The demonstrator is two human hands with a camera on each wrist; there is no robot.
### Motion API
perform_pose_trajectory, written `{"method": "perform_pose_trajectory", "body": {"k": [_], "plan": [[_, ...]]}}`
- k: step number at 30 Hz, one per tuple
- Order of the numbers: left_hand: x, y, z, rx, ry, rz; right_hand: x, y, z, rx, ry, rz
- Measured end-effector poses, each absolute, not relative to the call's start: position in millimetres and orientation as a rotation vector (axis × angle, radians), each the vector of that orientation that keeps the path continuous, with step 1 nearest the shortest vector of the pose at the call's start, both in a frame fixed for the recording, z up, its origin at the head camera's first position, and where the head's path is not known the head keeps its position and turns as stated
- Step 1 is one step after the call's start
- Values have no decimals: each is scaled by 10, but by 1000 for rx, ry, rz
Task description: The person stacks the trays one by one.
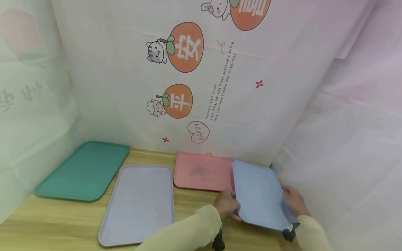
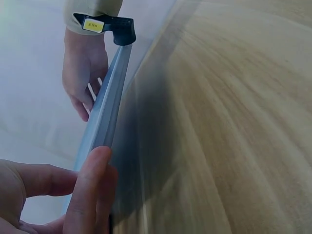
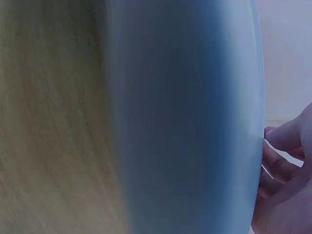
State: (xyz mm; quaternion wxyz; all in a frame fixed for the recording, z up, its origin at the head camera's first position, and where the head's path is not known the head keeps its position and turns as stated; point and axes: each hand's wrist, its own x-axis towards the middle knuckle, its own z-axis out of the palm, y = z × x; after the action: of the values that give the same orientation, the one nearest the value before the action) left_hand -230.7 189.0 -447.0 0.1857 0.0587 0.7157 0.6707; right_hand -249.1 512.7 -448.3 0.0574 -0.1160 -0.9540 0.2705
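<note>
A light blue tray [image 1: 259, 195] is held in both hands at the right, tilted and raised off the table along its near side. My left hand [image 1: 226, 203] pinches its left edge, thumb on one face and fingers on the other. At the opposite edge my right hand [image 1: 295, 200] grips the rim; the tray hides part of those fingers. In the left wrist view the tray [image 2: 108, 105] appears edge-on over its shadow. The right wrist view shows fingers [image 3: 278, 165] curled against the tray's side.
Left of the blue tray a pink tray [image 1: 202, 172] lies against the back wall sheet. A pale lavender tray [image 1: 144, 202] and a green tray [image 1: 88, 170] lie further left on the wooden table [image 1: 56, 223]. Printed white sheets [image 1: 238, 104] enclose the back and both sides.
</note>
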Motion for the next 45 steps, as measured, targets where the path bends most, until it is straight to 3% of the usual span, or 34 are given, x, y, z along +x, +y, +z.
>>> {"method": "perform_pose_trajectory", "body": {"k": [17,28,45], "plan": [[-2345,1751,-4742,166,1984,1905,-2438,5121,-4577,-437,-2984,1129],[-2299,1569,-4565,155,2008,1841,-2256,5091,-4610,-354,-2956,1340],[-2547,1328,-4638,224,2027,1900,-2337,4782,-4467,-308,-2896,1313]]}}
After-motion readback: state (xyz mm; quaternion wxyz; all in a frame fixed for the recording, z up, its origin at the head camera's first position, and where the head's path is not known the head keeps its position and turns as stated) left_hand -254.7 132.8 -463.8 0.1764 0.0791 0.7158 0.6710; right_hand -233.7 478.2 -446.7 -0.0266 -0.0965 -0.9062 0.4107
